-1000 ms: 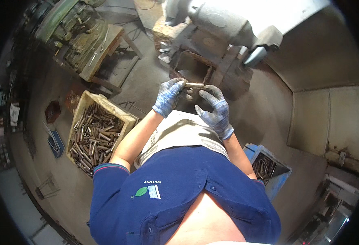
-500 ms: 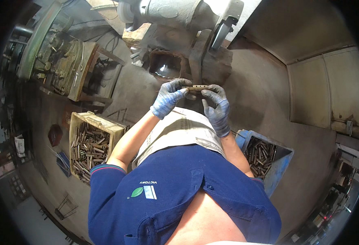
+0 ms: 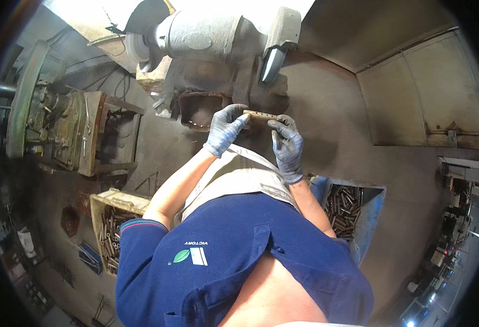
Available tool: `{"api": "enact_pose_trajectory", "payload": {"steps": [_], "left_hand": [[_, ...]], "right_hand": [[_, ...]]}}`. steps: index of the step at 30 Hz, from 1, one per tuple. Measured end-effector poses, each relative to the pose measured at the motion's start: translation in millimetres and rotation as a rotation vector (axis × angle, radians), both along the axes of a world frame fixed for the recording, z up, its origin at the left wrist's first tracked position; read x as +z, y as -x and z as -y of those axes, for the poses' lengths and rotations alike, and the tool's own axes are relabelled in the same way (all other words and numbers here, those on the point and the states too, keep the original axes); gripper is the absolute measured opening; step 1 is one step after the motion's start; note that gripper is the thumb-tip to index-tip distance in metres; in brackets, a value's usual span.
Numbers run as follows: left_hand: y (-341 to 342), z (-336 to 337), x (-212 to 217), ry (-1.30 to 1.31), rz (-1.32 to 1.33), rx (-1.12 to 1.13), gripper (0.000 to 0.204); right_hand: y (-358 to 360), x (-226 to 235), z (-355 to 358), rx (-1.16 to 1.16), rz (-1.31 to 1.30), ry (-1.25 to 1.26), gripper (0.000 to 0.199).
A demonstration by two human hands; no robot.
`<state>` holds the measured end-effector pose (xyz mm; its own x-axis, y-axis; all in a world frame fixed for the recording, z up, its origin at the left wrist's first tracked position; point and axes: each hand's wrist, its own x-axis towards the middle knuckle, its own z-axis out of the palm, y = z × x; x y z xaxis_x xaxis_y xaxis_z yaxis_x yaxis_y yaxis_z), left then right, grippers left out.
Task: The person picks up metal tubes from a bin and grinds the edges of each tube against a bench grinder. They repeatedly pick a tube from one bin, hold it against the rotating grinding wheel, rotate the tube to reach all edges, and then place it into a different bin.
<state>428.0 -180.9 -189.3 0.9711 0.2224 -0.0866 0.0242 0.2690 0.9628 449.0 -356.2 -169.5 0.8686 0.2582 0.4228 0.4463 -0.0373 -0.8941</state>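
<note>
Between my two gloved hands is a short metal tube (image 3: 260, 115) with a row of small holes along its side, lying nearly level. My left hand (image 3: 227, 128) pinches its left end between thumb and fingers. At the right end, my right hand (image 3: 288, 143) grips it with thumb and fingertips. Both gloves are blue and grey with dirty fingers. Beyond the hands stands a grey bench grinder (image 3: 201, 37), with a pale wheel (image 3: 137, 47) on its left and a guard (image 3: 281, 32) on its right. The tube is apart from the grinder.
A pale crate (image 3: 120, 199) of metal tubes stands on my left, partly hidden by my arm. On my right is a blue bin (image 3: 377, 210) holding similar tubes. A rusty open box (image 3: 202, 97) sits below the grinder. Farther left stands a green machine (image 3: 59, 125).
The view has shifted, so the grinder now appears lower and more to the left. Both hands keep their hold on the tube, which tilts slightly more down to the right.
</note>
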Motion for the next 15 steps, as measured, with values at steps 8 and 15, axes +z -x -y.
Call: {"api": "enact_pose_trajectory", "payload": {"steps": [8, 15], "left_hand": [[-39.7, -26.6, -3.6, -0.106, -0.036, 0.01, 0.017], [-62.6, -50.3, -8.2, 0.043, -0.054, -0.17, 0.018]], "right_hand": [[-19.2, 2.5, -33.4, -0.157, 0.051, 0.083, 0.024], [-23.8, -17.8, -45.4, -0.263, -0.151, -0.097, 0.013]]}}
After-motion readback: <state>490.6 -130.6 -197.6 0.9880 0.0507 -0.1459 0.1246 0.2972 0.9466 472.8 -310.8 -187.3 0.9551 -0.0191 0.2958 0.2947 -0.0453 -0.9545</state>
